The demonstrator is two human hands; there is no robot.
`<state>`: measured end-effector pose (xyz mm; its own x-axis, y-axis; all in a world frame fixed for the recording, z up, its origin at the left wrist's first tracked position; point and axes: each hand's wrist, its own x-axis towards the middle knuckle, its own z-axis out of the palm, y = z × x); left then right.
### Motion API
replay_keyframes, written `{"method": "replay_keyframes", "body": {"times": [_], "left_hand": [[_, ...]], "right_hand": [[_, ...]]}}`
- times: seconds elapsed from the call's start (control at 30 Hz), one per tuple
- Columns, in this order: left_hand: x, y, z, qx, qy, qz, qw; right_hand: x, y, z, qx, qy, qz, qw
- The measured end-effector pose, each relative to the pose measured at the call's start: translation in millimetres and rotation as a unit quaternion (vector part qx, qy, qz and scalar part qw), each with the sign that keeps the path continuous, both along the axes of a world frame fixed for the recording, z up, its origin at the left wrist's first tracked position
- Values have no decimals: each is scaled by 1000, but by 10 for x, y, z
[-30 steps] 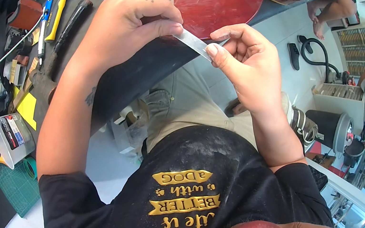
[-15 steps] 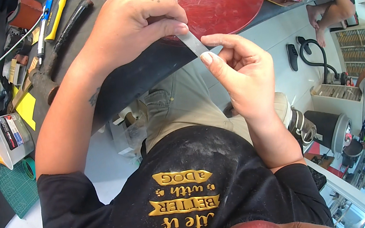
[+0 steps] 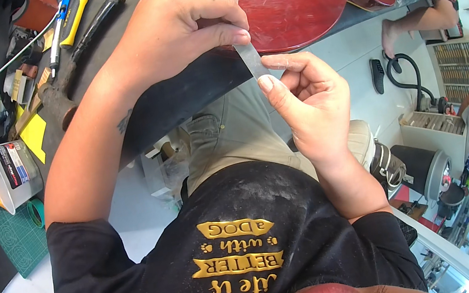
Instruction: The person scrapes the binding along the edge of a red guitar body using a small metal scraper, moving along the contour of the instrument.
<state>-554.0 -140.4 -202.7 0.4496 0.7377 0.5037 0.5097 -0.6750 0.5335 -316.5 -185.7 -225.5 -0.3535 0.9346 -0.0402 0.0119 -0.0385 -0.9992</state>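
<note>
A thin, flat grey strip (image 3: 250,59) is stretched between my two hands above the front edge of the bench. My left hand (image 3: 189,20) pinches its far end between thumb and fingers. My right hand (image 3: 313,93) grips the near end, thumb on top and forefinger bent behind it. Whether the strip is metal or abrasive sheet I cannot tell. Just beyond the hands lies a glossy dark-red guitar (image 3: 297,2), its body on the bench and its neck pointing right. My left hand hides part of the body's left side.
A hammer (image 3: 59,106) lies left of my left arm, with a yellow-handled tool (image 3: 77,16) beyond it. Closer in are a clear plastic container (image 3: 16,170) and a green cutting mat (image 3: 22,241). Another person's bare limb (image 3: 421,22) shows at right, near a black hose (image 3: 418,75).
Both hands keep hold of the strip, which now stands slightly steeper. The view has shifted a little. At right, the other person's limb has moved.
</note>
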Motion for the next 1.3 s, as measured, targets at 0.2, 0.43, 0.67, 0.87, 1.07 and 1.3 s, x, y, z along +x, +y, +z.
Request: {"method": "replay_keyframes", "body": {"times": [0.2,0.43,0.67,0.87,1.07,1.3], "left_hand": [[-20,11,-15,2,-7,0,1000],[-22,16,-14,-4,-12,-4,1000],[-18,18,-6,-2,-15,3,1000],[-17,35,26,21,8,-16,1000],[-62,16,-7,-46,-80,-32,995],[-67,29,-8,-39,-91,-28,995]], "right_hand": [[-59,-14,-63,10,43,-6,999],[-95,-22,-101,18,53,-14,998],[-103,-28,-67,19,55,-11,998],[-1,-60,-116,36,18,-9,999],[-52,-65,-114,36,36,-11,999],[-96,-38,-151,38,62,-11,997]]}}
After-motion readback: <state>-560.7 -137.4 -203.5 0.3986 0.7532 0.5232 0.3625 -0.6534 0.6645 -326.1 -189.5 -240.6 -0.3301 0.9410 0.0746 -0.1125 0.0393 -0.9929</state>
